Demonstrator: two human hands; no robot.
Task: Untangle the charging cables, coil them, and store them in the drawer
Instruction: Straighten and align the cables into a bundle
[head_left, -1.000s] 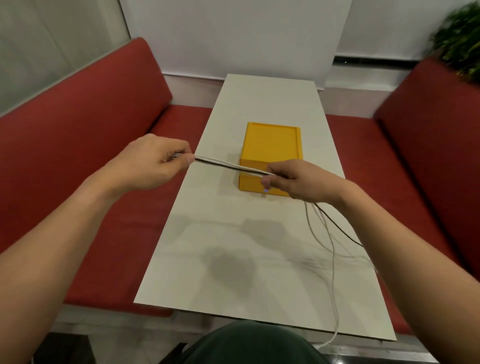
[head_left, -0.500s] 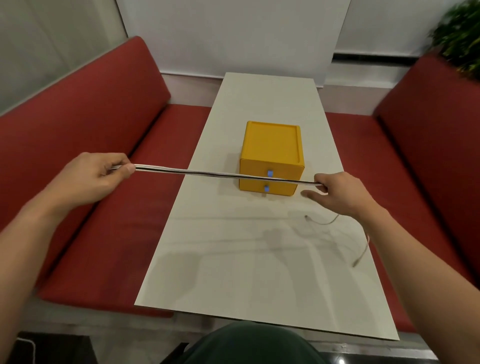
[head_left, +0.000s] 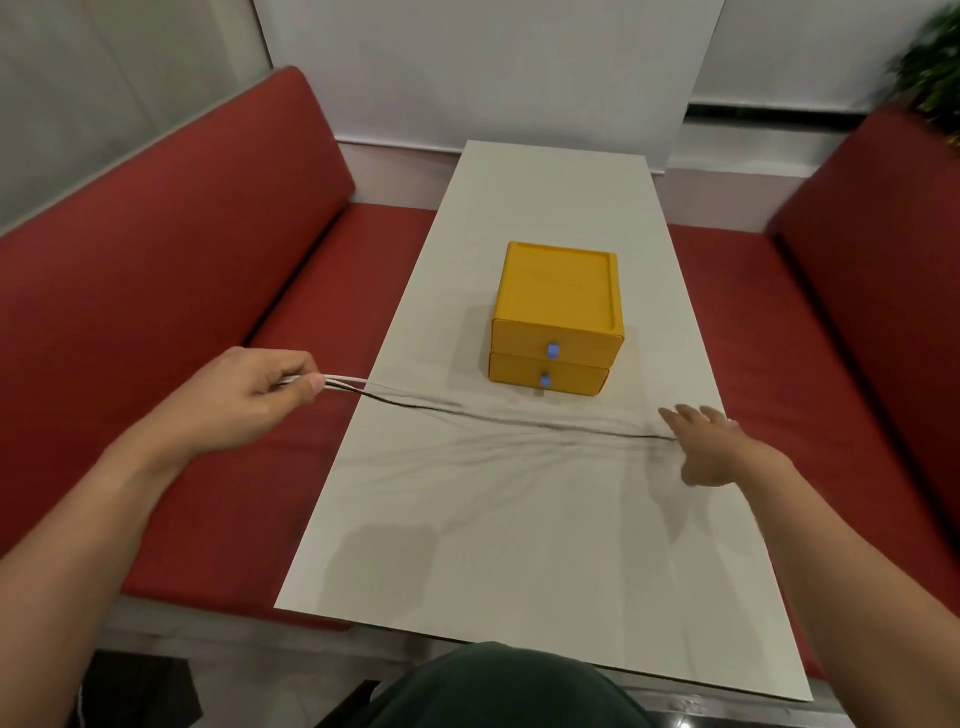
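Observation:
My left hand (head_left: 254, 400) pinches one end of a bundle of charging cables (head_left: 415, 405), white and black, left of the white table (head_left: 519, 545). The cables stretch rightward low across the table, blurred by motion, toward my right hand (head_left: 709, 444). That hand is spread with straight fingers near the table's right edge, and the black cable's far end reaches its fingers. A yellow drawer box (head_left: 558, 317) with two shut drawers and blue knobs stands just beyond the cables.
Red bench seats (head_left: 208, 312) run along both sides of the table and behind it. A green plant (head_left: 935, 62) shows at the upper right. My dark-clothed lap is at the bottom edge.
My right hand has let go of the cables and spread its fingers. The bundle, held taut in the air before, has dropped toward the table. My left hand has moved right, still pinching its end.

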